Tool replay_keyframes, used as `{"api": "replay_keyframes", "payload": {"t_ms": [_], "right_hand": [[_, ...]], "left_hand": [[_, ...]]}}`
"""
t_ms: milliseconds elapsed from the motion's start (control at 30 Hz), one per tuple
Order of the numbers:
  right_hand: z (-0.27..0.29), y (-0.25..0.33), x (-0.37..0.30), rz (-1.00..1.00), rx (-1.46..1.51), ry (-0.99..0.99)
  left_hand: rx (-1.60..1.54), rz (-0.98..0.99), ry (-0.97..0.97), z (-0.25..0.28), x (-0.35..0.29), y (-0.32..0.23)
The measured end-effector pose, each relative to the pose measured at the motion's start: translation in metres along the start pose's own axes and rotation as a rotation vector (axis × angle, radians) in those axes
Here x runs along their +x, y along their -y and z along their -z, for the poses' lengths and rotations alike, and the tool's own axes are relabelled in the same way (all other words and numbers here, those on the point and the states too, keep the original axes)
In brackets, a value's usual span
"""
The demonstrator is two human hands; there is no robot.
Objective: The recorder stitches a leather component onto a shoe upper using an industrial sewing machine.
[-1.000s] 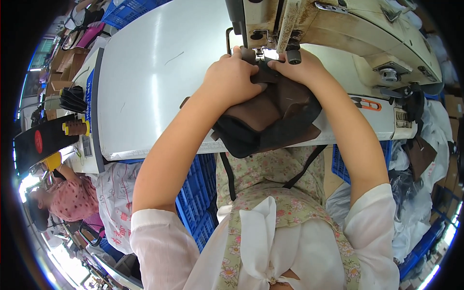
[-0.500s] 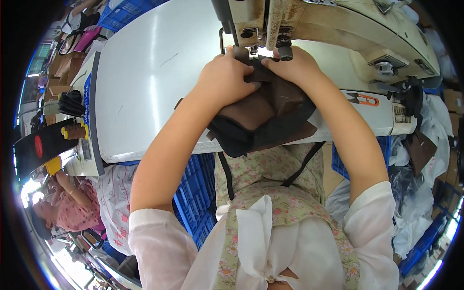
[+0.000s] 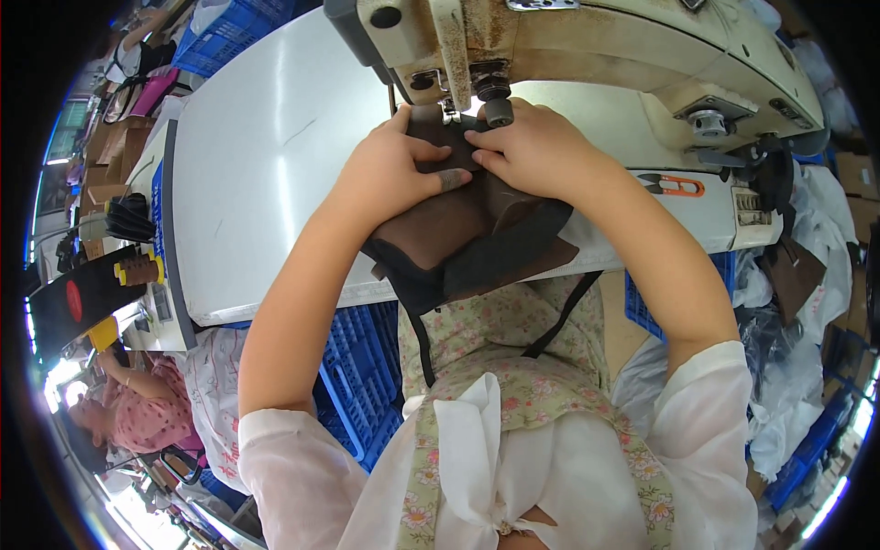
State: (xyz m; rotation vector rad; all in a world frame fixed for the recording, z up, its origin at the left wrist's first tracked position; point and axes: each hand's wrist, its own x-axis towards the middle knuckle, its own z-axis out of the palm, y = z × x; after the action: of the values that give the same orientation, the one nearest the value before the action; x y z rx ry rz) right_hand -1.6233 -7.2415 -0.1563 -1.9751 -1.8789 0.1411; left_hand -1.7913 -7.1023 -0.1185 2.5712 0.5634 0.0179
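Note:
A dark brown and black sewn piece (image 3: 440,231), perhaps fabric or leather, lies bunched under the sewing machine (image 3: 587,50) and hangs over the table's front edge. Its far end sits by the presser foot (image 3: 450,112). My left hand (image 3: 390,165) grips the piece from the left, thumb and forefinger on top; a greyish wrap circles the thumb. From the right my right hand (image 3: 532,151) pinches the piece, its fingertips close to my left thumb. Part of its fingers is hidden behind the machine's dark knob (image 3: 497,105).
Orange-handled thread snips (image 3: 674,185) lie at the right on the white table (image 3: 247,183). Blue crates (image 3: 359,376) stand below the table. Thread spools (image 3: 139,269) are at the far left, near a co-worker in pink (image 3: 151,403). Plastic bags (image 3: 797,367) hang at the right.
The view has shifted slightly, so the machine head appears further left. My right fingertips have moved nearer my left thumb, and my left thumb now lies flatter across the brown piece.

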Motion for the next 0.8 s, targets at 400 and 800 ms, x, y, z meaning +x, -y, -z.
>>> {"api": "replay_keyframes", "payload": {"t_ms": [400, 800], "right_hand": [[-0.007, -0.001, -0.002, 0.05, -0.08, -0.169], [-0.004, 0.002, -0.01, 0.047, -0.042, -0.116]], "left_hand": [[0.006, 0.028, 0.026, 0.001, 0.01, -0.002], [0.0, 0.027, 0.026, 0.002, 0.013, 0.0]]}}
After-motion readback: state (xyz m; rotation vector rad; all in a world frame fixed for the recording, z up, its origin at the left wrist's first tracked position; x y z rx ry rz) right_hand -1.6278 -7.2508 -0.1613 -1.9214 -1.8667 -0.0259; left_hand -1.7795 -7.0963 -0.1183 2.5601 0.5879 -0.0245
